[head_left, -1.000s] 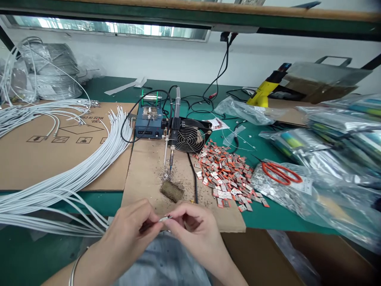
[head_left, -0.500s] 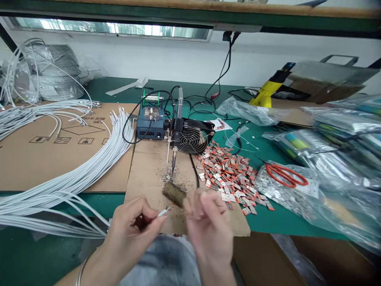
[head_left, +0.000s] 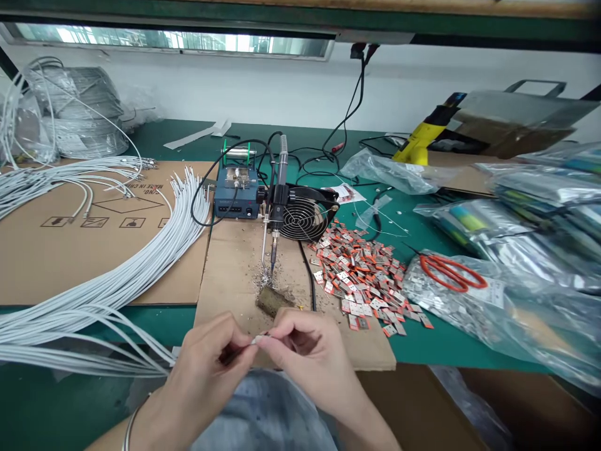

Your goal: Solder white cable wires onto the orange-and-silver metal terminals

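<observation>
Head view: pinching the white cable end between thumb and forefinger of the left hand, and closing the same two fingers of the right hand onto its tip. Held above the lap, just nearer than the brown block on the cardboard. Too covered by fingertips to tell how the tip lies. Best to grip firmly just behind the tip with the left, work lightly with the right, and avoid bending or tearing fine strands. Wise also to keep clear of the soldering iron, possibly hot, pointing down beyond the block. Compared with half a second ago: back at the tip with the right hand, then raised, blurred and well apart. No longer showing thin wires in the open. Unchanged in the left hand's pinch.
</observation>
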The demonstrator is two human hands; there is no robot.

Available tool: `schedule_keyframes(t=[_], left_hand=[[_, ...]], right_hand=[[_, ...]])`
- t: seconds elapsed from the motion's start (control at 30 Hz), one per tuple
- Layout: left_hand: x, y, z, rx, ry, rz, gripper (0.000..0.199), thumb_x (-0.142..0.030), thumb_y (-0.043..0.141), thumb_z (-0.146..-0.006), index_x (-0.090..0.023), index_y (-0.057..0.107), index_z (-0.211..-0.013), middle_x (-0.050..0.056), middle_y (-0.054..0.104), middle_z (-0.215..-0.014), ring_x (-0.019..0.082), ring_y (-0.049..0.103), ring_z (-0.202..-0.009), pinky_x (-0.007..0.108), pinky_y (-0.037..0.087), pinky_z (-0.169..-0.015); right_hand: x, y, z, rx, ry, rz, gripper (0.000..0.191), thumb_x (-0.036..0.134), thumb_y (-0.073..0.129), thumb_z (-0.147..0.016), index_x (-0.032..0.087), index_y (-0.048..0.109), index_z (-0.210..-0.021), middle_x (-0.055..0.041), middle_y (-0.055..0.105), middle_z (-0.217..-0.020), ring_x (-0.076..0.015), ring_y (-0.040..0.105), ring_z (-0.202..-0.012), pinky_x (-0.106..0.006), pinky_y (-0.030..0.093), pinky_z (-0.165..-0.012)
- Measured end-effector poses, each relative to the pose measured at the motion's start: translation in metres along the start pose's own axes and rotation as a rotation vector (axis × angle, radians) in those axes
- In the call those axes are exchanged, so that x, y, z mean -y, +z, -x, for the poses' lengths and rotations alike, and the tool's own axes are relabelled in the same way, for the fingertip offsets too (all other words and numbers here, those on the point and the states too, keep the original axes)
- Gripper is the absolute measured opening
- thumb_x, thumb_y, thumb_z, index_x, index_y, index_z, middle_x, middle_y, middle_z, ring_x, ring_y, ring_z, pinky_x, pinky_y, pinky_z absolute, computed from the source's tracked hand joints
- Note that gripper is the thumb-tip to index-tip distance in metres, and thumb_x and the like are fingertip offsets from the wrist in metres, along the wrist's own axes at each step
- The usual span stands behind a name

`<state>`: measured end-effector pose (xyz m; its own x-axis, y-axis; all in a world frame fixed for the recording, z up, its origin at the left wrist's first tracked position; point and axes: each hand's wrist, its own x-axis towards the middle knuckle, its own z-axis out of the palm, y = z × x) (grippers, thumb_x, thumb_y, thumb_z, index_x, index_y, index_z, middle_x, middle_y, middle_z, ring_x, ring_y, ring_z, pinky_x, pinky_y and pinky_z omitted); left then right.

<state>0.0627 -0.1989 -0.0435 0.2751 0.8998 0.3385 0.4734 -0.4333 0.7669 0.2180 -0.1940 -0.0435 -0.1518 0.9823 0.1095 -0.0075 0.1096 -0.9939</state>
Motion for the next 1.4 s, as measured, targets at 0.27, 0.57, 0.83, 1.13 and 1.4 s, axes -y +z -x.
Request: schedule_keyframes(t=[0.27,0.57,0.83,1.13,1.4], left_hand=[[0.001,0.012,0.003,-0.056,-0.285,0.324,0.025,-0.022,0.055,-0.077,-0.017,0.042,-0.057,-0.005,0.040,-0.053,0.005,0.038,-0.042,0.016,0.032,-0.037],[0.003,-0.008,0.002,0.230,-0.569,0.679,0.033,-0.042,0.066,-0.072,-0.016,0.048,-0.063,-0.003,0.049,-0.046,0.008,0.049,-0.038,0.017,0.041,-0.040],[0.007,-0.009,0.007,0.300,-0.533,0.649,0.027,-0.037,0.064,-0.076,-0.014,0.054,-0.066,-0.003,0.050,-0.052,0.007,0.048,-0.043,0.016,0.040,-0.042],[0.006,-0.010,0.006,0.344,-0.478,0.534,0.027,-0.035,0.063,-0.077,-0.013,0.054,-0.065,-0.003,0.048,-0.058,0.006,0.044,-0.047,0.016,0.034,-0.044],[0.012,-0.009,0.003,0.403,-0.537,0.617,0.032,-0.037,0.068,-0.073,-0.015,0.048,-0.063,-0.005,0.044,-0.054,0.006,0.038,-0.046,0.018,0.027,-0.045]], right_hand=[[-0.020,0.041,0.007,-0.376,-0.333,-0.210,0.014,0.013,0.062,-0.078,0.019,0.064,-0.066,0.0011,0.049,-0.055,-0.0122,0.044,-0.052,-0.024,0.034,-0.047],[-0.003,-0.011,-0.004,-0.113,-0.028,-0.156,0.008,0.026,0.068,-0.074,0.020,0.068,-0.070,0.0012,0.051,-0.055,-0.0115,0.041,-0.051,-0.022,0.032,-0.045],[0.007,-0.004,-0.003,0.169,-0.055,-0.033,0.015,0.016,0.059,-0.075,0.019,0.073,-0.073,-0.0002,0.057,-0.055,-0.0119,0.046,-0.053,-0.023,0.035,-0.048],[0.003,-0.011,-0.001,0.135,-0.091,0.036,0.014,0.015,0.059,-0.072,0.017,0.071,-0.065,-0.0002,0.056,-0.049,-0.0123,0.044,-0.049,-0.024,0.033,-0.045],[0.007,-0.039,0.009,0.012,-0.096,0.183,0.012,0.016,0.060,-0.076,0.018,0.072,-0.073,-0.0020,0.061,-0.056,-0.0136,0.051,-0.052,-0.023,0.038,-0.046]])
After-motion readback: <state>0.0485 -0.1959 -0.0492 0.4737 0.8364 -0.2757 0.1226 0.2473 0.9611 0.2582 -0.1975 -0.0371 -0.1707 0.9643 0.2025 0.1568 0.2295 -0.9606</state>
